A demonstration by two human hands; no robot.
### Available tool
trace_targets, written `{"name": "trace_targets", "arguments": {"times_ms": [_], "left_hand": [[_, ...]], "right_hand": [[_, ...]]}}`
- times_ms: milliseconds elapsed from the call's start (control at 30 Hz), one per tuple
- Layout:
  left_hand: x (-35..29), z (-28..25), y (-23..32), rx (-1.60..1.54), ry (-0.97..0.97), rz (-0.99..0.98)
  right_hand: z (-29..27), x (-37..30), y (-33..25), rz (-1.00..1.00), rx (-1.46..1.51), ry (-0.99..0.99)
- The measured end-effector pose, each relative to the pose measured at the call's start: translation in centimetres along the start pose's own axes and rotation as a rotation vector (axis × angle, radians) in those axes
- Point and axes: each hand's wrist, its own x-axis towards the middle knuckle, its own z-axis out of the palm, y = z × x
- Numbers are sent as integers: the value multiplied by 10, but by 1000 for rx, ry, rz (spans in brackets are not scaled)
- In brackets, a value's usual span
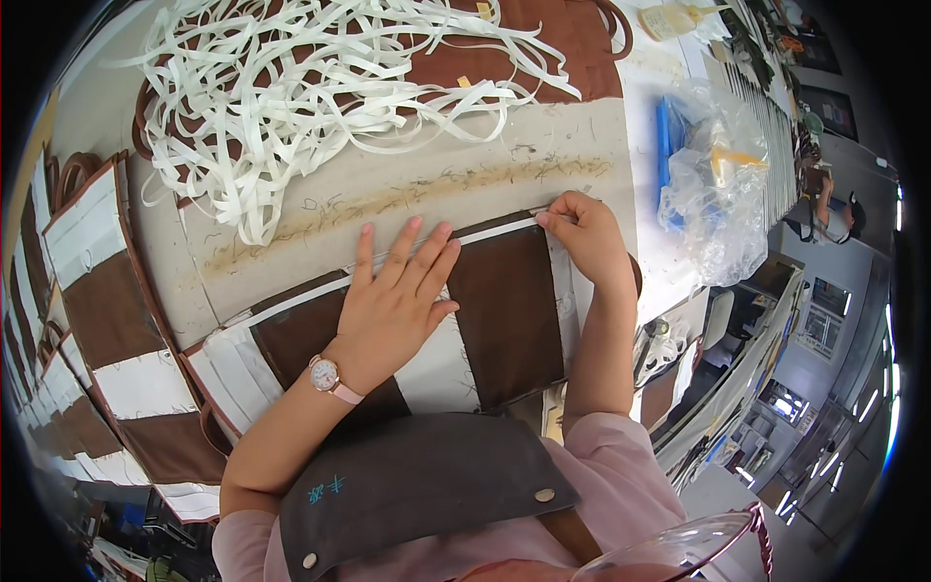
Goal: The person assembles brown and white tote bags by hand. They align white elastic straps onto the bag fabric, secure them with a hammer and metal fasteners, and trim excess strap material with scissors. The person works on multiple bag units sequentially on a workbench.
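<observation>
The brown-and-white bag panel (509,320) lies in front of you on the worktable (640,107), its near side close to your body; a narrow white strip (497,231) runs along its far edge. Your left hand (393,291) lies flat across the panel, its fingers spread, the tips reaching past the strip; your right hand (587,238) pinches the strip at the panel's far right corner, thumb and forefinger together.

The panel looks light and fairly stiff, apt to bend rather than crumple; its brown blocks look smooth and may slide a little, so a broad, flat palm in the middle suits it; the strip looks thin, limp and easily twisted, so it is best taken by its end, between fingertips; loose threads fray along the seams and could snag.

Beyond the panel, a beige board (572,136) bears a yellowish-brown streak (436,184) with scattered thread ends; past that, a tangle of white tape (262,97) lies heaped on brown pieces (572,48). To your right are a crumpled clear plastic bag (722,223) and a squeeze bottle (669,21); to your left, similar panels (160,383) lie overlapped; farther right, the room opens out, with a co-worker (839,218) and bright ceiling lights (868,403).
</observation>
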Motion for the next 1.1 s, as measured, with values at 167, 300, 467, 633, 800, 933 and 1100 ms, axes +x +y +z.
{"name": "trace_targets", "arguments": {"times_ms": [167, 300, 467, 633, 800, 933, 1100], "left_hand": [[17, -10, 6, 25, -51, -2], [57, 1, 7, -79, 44, 184], [69, 16, 3, -1, -33, 259], [69, 14, 5, -73, -52, 246], [70, 13, 4, -79, -50, 245], [71, 14, 5, -55, -41, 238], [77, 10, 18, -24, -31, 222]], "right_hand": [[2, -1, -4, 1, -41, 32], [7, -5, -10, -63, -188, 132], [-12, -17, 11, 131, 69, 249], [-10, -17, 21, 100, 41, 313], [-3, -14, 15, 77, -118, 375], [-1, -14, 13, 37, -134, 395], [1, -14, 10, 36, -163, 411]]}}
